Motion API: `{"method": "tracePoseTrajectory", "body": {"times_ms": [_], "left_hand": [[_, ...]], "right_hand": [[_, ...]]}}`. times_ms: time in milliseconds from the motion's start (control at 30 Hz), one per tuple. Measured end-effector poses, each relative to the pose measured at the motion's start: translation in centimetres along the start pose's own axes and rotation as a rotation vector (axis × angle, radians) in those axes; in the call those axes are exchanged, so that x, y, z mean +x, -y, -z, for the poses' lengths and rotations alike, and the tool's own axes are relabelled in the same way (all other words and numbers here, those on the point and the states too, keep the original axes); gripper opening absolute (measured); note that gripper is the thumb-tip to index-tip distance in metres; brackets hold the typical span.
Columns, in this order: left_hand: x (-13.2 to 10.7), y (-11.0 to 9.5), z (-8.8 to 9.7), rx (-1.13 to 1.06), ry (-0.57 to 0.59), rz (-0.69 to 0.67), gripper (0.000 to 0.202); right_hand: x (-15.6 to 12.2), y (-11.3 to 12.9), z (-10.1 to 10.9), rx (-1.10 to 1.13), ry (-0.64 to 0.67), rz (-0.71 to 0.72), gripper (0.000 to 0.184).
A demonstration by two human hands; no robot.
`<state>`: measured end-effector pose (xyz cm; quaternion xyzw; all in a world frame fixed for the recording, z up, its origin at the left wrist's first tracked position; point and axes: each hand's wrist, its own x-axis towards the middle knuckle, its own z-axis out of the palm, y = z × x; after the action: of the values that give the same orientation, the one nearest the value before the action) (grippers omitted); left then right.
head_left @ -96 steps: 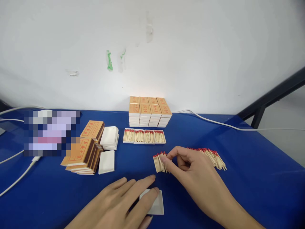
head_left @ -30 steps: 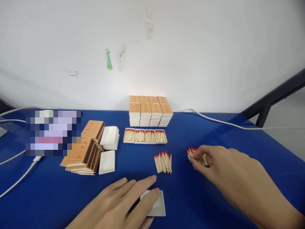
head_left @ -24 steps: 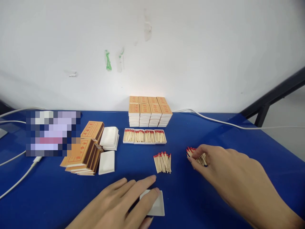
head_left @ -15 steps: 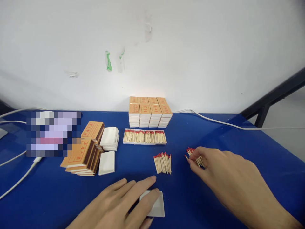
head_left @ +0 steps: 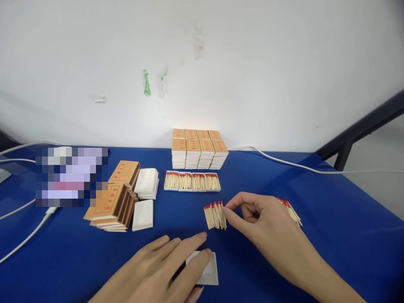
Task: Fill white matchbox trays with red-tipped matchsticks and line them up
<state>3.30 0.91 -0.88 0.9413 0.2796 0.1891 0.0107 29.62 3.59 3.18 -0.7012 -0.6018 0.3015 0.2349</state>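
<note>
An empty white matchbox tray [head_left: 208, 271] lies near the front edge of view. My left hand [head_left: 167, 267] grips its left part, a finger over the far side and the thumb at the near side. A small pile of red-tipped matches [head_left: 215, 216] lies just beyond the tray. My right hand [head_left: 252, 219] is pinched at this pile's right edge, with a match between thumb and forefinger, mostly hidden by the fingertips. Behind that hand another heap of matches [head_left: 291, 211] is partly covered.
Match-filled trays [head_left: 192, 182] stand in a row before a stack of closed matchboxes [head_left: 200, 147] by the wall. On the left are orange matchbox sleeves [head_left: 110, 202], empty white trays [head_left: 143, 215], a blurred-out object [head_left: 72, 176] and a white cable [head_left: 28, 240]. Another cable [head_left: 290, 165] runs right.
My right hand has moved left from the right-hand match heap to the middle pile, fingers still pinched, and more of the heap shows. My left hand stays on the tray.
</note>
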Motion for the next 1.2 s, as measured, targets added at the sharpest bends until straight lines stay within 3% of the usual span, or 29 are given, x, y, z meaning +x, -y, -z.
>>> {"method": "tracePoseTrajectory", "body": {"times_ms": [333,533,667,933,1067,1200], "left_hand": [[0.6,-0.1,0.1,0.051,-0.046,-0.015,0.043],[0.2,0.0,0.2,0.069,-0.044,-0.007,0.046],[-0.1,0.1,0.1,0.068,-0.040,-0.013,0.045],[0.6,-0.1,-0.2,0.073,-0.038,-0.017,0.047],[0.4,0.1,-0.1,0.067,-0.050,-0.024,0.047],[0.1,0.2,0.1,0.051,-0.041,-0.012,0.045]], "right_hand": [[0.2,-0.6,0.9,-0.124,-0.131,0.002,0.046],[1.1,-1.9,3.0,-0.539,-0.324,-0.109,0.039],[1.1,-2.2,3.0,-0.743,-0.238,-0.175,0.031],[0.5,-2.5,2.4,-0.855,-0.152,-0.123,0.030],[0.7,-2.3,2.4,-0.811,-0.145,-0.129,0.027],[0.8,-1.7,2.2,-0.568,-0.129,-0.076,0.028]]}}
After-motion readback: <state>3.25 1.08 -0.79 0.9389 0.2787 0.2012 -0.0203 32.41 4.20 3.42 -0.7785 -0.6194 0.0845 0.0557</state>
